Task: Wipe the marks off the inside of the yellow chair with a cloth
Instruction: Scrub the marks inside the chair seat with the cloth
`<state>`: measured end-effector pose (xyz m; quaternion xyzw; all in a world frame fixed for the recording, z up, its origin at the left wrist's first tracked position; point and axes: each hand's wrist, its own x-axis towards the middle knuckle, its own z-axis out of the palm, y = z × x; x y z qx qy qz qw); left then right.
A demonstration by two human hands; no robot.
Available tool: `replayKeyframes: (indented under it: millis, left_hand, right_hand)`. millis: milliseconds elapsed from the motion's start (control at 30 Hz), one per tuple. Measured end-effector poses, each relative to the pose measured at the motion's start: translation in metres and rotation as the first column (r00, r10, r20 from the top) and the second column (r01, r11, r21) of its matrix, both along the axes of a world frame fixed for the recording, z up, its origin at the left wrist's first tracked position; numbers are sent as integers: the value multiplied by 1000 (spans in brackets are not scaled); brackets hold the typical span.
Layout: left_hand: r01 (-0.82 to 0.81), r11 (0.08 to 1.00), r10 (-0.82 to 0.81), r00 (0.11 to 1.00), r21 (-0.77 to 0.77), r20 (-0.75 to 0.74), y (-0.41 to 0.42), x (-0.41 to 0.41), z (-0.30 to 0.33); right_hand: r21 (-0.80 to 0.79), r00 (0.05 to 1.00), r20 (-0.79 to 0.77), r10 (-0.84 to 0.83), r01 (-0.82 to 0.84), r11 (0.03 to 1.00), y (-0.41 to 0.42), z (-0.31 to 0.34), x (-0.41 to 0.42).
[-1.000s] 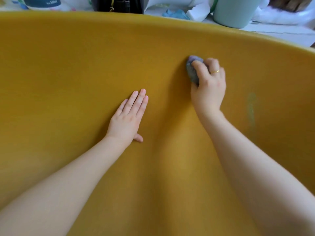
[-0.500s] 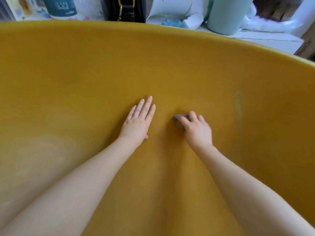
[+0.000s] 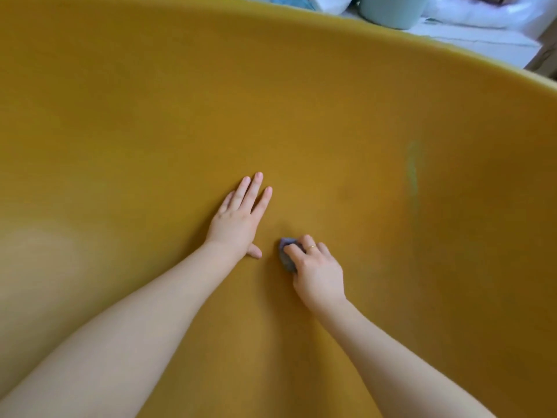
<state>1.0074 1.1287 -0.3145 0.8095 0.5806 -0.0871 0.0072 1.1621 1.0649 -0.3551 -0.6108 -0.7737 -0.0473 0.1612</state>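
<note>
The curved inside of the yellow chair fills almost the whole head view. My left hand lies flat on it near the middle, fingers together and pointing up. Just to its right, my right hand presses a small wadded grey-blue cloth against the chair's surface; most of the cloth is hidden under the fingers. A faint greenish vertical mark runs down the chair's wall to the right of both hands. A small dark smudge sits above the right hand.
Beyond the chair's upper rim stand a pale green tub, white bedding or cloth and a scrap of blue fabric on a white surface.
My right hand has dragged the cloth from high on the chair's back down to low beside the left hand. The left hand stays flat in place. The camera has tilted down.
</note>
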Motion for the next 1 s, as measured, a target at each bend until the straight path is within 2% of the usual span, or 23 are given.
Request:
replayKeyframes:
  millis: [67, 133, 267, 367, 433, 533, 633, 667, 733, 800, 867, 933, 1000]
  left_hand:
    - [-22, 1000, 22, 1000, 7, -13, -3, 3, 3]
    - [-42, 999, 42, 999, 1, -10, -6, 6, 5]
    - [-30, 999, 32, 999, -41, 43, -26, 4, 2]
    - [80, 990, -72, 995, -120, 68, -53, -1, -5]
    - [123, 975, -108, 990, -183, 94, -69, -3, -9]
    - [142, 970, -121, 986, -198, 115, -83, 4, -13]
    - [152, 957, -131, 986, -248, 100, -94, 16, -20]
    - [136, 955, -113, 988, -265, 102, -97, 19, -22]
    - [103, 956, -75, 991, -276, 110, -101, 22, -25]
    - [92, 955, -63, 992, -282, 108, -102, 23, -25]
    - [87, 953, -57, 992, -289, 111, -102, 23, -25]
    - [82, 951, -48, 992, -299, 119, -103, 23, -27]
    - [79, 947, -42, 991, -311, 124, -103, 22, -30]
  right_hand:
    - [-28, 991, 110, 77, -74, 997, -1, 11, 14]
    - [-99, 981, 182, 68, -51, 994, 3, 26, 45]
    - [-29, 946, 259, -194, 208, 978, 7, 62, 111]
    - [-35, 919, 219, -327, 342, 939, 4, 65, 109]
    - [-132, 920, 130, -369, 385, 914, -11, 51, 79]
    - [-296, 976, -13, -219, 206, 933, -55, 17, 18]
    - [-341, 985, -144, -95, 40, 939, -86, 6, -15]
    - [-352, 987, -144, -65, 10, 936, -87, 9, -15]
    - [-388, 999, -27, -21, 9, 922, -77, 16, -1]
    - [-326, 995, 98, -35, 65, 943, -59, 21, 28]
    - [-187, 972, 180, -152, 185, 965, -43, 33, 66]
    - [-25, 951, 157, -265, 272, 962, -32, 42, 100]
    - [14, 925, 131, -356, 357, 934, -25, 47, 113]
